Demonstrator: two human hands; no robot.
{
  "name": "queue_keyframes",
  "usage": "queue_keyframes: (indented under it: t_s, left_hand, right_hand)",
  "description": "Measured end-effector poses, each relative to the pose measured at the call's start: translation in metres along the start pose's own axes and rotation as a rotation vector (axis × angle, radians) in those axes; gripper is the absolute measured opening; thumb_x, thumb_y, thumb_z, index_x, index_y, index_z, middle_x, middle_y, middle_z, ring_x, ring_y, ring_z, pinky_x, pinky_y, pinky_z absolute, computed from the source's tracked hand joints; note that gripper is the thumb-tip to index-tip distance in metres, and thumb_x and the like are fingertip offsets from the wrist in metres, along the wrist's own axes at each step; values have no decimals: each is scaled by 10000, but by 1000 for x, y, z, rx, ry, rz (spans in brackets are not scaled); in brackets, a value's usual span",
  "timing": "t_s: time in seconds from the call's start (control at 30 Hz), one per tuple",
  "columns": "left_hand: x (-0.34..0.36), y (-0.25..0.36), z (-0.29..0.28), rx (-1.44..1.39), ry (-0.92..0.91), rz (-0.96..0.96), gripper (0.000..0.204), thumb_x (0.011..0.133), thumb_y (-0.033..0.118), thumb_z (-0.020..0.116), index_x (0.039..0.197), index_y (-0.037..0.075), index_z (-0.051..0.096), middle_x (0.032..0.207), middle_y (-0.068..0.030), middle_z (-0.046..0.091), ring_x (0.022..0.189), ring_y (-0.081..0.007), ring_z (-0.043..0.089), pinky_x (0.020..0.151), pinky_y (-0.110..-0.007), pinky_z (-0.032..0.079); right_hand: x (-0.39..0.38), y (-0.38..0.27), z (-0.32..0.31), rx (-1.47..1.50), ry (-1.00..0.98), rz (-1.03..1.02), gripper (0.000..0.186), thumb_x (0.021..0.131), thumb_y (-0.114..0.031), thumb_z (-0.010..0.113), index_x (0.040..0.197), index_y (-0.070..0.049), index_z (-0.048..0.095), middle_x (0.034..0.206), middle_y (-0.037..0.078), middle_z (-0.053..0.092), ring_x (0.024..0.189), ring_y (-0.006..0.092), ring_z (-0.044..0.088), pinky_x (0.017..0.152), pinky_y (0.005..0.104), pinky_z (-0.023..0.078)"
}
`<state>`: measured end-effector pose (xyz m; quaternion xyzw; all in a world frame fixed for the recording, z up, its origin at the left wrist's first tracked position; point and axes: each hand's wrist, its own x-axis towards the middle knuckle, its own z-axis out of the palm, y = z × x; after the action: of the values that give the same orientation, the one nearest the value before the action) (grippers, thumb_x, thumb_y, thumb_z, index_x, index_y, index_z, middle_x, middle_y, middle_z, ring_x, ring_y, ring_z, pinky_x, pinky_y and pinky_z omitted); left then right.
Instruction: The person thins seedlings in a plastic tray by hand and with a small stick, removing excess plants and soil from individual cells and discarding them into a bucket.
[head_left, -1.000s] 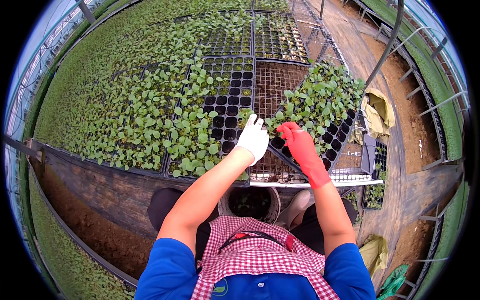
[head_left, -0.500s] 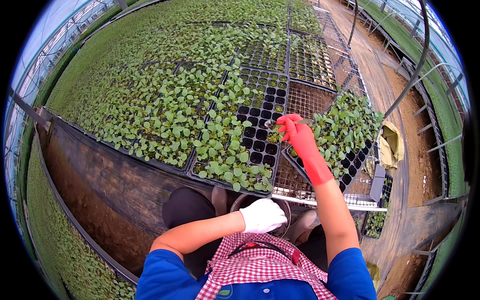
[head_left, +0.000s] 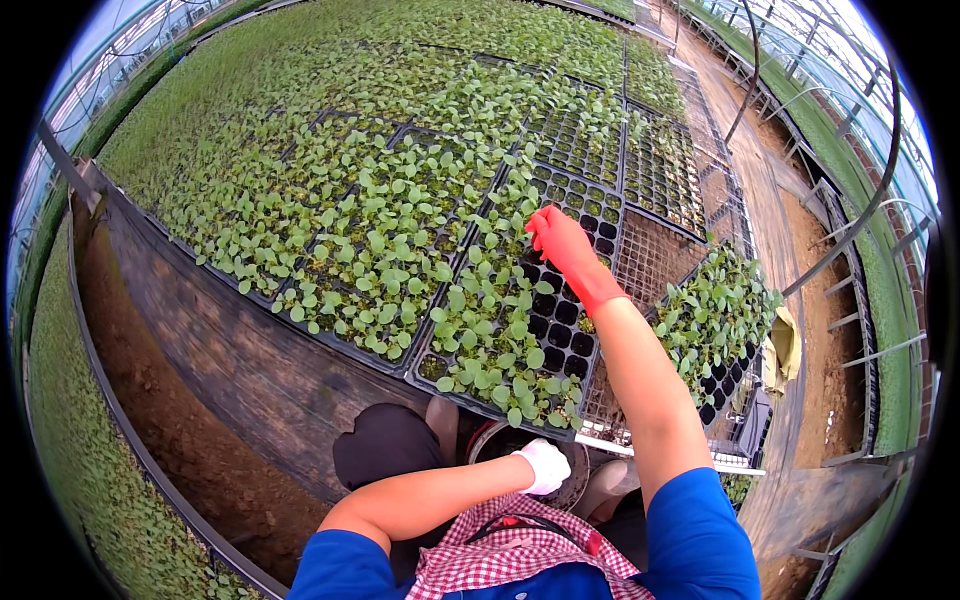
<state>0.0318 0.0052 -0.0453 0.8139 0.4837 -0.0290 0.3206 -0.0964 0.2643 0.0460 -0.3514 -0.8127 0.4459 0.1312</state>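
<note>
My right hand [head_left: 563, 245], in a red rubber glove, reaches over a black seedling tray [head_left: 559, 333]. Its fingers are pinched together at the edge of the green seedlings [head_left: 489, 310]; anything between them is hidden. Several cells beside the hand hold no plant, while leafy seedlings fill the tray's left part. My left hand [head_left: 546, 467], in a white glove, is closed low in front of me, above a round bucket [head_left: 487, 437]. I cannot make out what, if anything, it holds. A second tray of seedlings [head_left: 713, 310] sits at an angle to the right.
Many more trays of seedlings [head_left: 340, 200] cover the bench to the left and far side. A mesh bench top [head_left: 650, 255] shows between the trays. To the right lie a yellowish cloth [head_left: 783, 350] and a dirt path [head_left: 815, 370]. A curved metal pole [head_left: 868, 215] rises there.
My right hand has moved left and away from me, from beside the angled tray to the seedlings. The small clump and thin strip seen at its fingers no longer show. The view has shifted.
</note>
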Motion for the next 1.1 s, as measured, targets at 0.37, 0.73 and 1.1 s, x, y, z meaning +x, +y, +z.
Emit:
queue_keyframes:
  t_s: [0.37,0.73,1.1]
  left_hand:
    - [4,5,8,8,38,21,237,808,246,546,772,71,700,831,-130,688,822,-309,662,751,-440,514]
    - [5,3,7,39,10,9,253,807,246,546,795,61,719,839,-136,699,825,-308,673,761,-442,514]
    - [5,6,-2,59,-20,7,267,809,253,546,817,55,726,855,-148,706,828,-318,681,747,-443,520]
  right_hand:
    - [33,45,49,13,124,4,247,962,-243,489,968,-16,585,760,75,635,603,160,576,551,308,476]
    - [-11,81,50,735,198,49,275,1006,-227,416,1057,-46,618,821,71,678,625,145,661,516,236,490]
    - [11,43,27,427,114,216,279,953,-205,424,1021,-15,618,768,89,650,571,168,633,534,279,501]
